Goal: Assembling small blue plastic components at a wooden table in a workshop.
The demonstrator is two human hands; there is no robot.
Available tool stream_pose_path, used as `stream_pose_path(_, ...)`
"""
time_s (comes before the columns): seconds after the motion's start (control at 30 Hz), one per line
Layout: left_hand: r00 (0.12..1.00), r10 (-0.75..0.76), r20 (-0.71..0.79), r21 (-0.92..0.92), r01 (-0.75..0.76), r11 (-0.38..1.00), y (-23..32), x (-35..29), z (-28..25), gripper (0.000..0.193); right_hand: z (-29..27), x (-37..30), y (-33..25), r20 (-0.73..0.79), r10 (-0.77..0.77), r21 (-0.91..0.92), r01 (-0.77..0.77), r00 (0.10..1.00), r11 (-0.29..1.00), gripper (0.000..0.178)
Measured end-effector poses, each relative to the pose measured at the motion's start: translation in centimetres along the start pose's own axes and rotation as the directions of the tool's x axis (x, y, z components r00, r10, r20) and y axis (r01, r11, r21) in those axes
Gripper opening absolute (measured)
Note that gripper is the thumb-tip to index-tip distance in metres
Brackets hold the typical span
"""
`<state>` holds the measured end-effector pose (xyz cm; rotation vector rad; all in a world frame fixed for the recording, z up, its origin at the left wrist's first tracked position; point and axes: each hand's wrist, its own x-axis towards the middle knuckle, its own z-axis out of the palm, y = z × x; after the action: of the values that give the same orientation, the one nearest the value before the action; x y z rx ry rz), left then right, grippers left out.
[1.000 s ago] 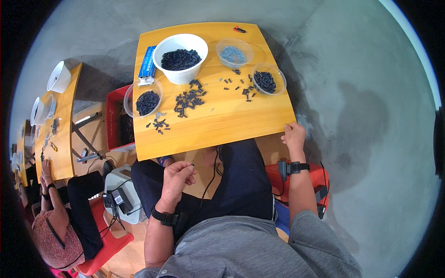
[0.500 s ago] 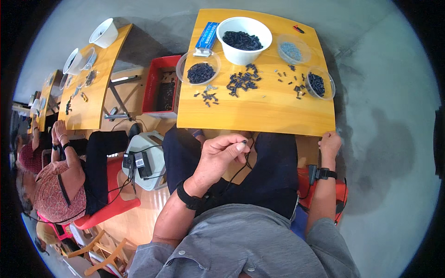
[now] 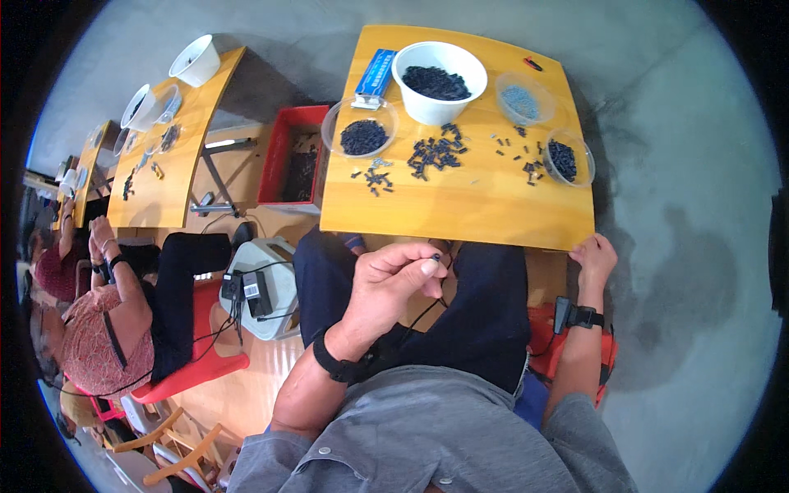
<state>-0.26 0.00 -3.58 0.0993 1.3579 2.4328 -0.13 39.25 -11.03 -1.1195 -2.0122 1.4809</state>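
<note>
My left hand (image 3: 396,278) is over my lap, just in front of the table edge. Its thumb and forefinger pinch a small black piece (image 3: 436,258), mostly hidden by the fingertips. At the table's front right corner is my right hand (image 3: 593,256), its fingers curled in beside the edge; what they hold, if anything, is hidden. On the yellow table (image 3: 460,209) lie a loose pile of short black pieces (image 3: 436,155) and smaller scatters of them. A clear round tub of black pieces (image 3: 362,138) sits left, another clear tub of black pieces (image 3: 562,160) right.
A white bucket of black parts (image 3: 434,83), a blue box (image 3: 376,74) and a clear tub of pale blue bits (image 3: 520,103) stand farther back. A red bin (image 3: 283,156) is left of the table. Beside me are a pale stool (image 3: 267,287) and a seated person (image 3: 107,329).
The view has tilted slightly, so the table sits a little lower. My right hand's fingers have shifted and loosened at the table corner. My left hand keeps its pinch.
</note>
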Motion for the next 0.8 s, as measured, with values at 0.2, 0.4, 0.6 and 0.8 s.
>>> stream_pose_path(0.2,0.999,0.002,-0.047,0.027,-0.001,1.0,0.5,-0.1,0.7,0.011,4.9,-5.0,-7.6,0.527,-0.081,0.502,-0.233,0.846,0.833,0.015)
stream_pose_path(0.4,0.998,-0.003,-0.058,0.036,0.005,0.999,0.9,-0.6,1.4,0.011,7.0,-9.3,-11.9,0.774,-0.276,0.555,-0.403,0.57,0.727,0.01)
stream_pose_path(0.6,1.0,0.021,-0.014,0.033,-0.02,0.999,1.6,-0.8,2.5,0.013,7.8,-13.2,-13.8,0.836,-0.384,0.547,-0.54,0.392,0.64,0.011)
stream_pose_path(0.8,0.998,0.052,0.041,0.059,-0.055,0.997,1.7,-0.7,3.7,0.015,8.0,-15.5,-14.0,0.828,-0.401,0.56,-0.549,0.392,0.62,0.01)
